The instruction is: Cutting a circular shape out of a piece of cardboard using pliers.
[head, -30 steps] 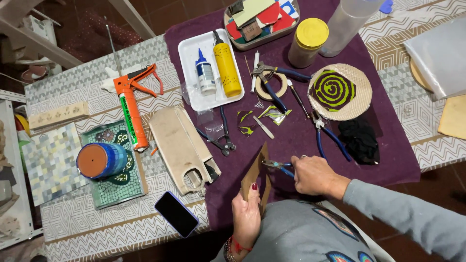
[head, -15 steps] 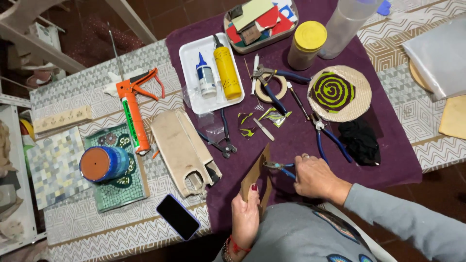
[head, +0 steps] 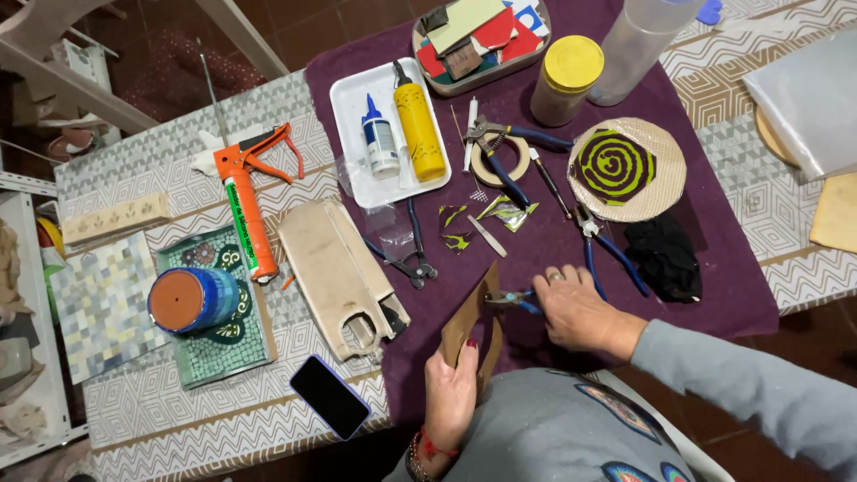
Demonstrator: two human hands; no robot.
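Cloth: we work over a purple cloth [head: 714, 286] spread on the patterned table [head: 161, 161].
Card: we hold a brown card piece [head: 470, 314] upright at the cloth's near edge.
Left hand [head: 451, 393]: closed around the card's lower end.
Right hand [head: 578, 312]: clenched on blue-handled pliers [head: 511, 300], whose tips meet the card's edge.

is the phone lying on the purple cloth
No, the phone lies on the patterned tablecloth, just off the purple cloth's near left corner.
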